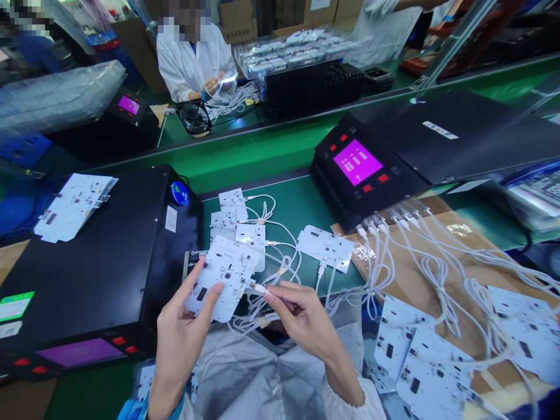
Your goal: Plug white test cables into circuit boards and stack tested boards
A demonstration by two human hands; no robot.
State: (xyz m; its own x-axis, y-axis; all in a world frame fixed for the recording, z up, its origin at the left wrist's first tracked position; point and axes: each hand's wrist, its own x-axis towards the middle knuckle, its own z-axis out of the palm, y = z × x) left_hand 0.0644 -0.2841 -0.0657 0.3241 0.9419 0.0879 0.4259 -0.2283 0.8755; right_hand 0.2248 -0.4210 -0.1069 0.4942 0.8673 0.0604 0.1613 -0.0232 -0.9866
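Observation:
A white circuit board (pixel 230 274) is held in my left hand (pixel 186 321), thumb on its face and fingers along its left edge and underneath. My right hand (pixel 301 318) pinches the white plug of a USB cable (pixel 261 288) at the board's right edge. Whether the plug is fully seated in the port I cannot tell. Just behind lie several more white boards (pixel 251 235) with cables attached. To the right of them a single board (pixel 326 248) rests on the green mat, a cable at its lower edge.
A black tester with a lit pink screen (pixel 357 162) has several white cables running from its front. Another black box (pixel 100 245) stands at left with boards on top. More boards (pixel 437 373) lie on cardboard at right. Across the bench, a person in a white coat (pixel 192 58) handles something.

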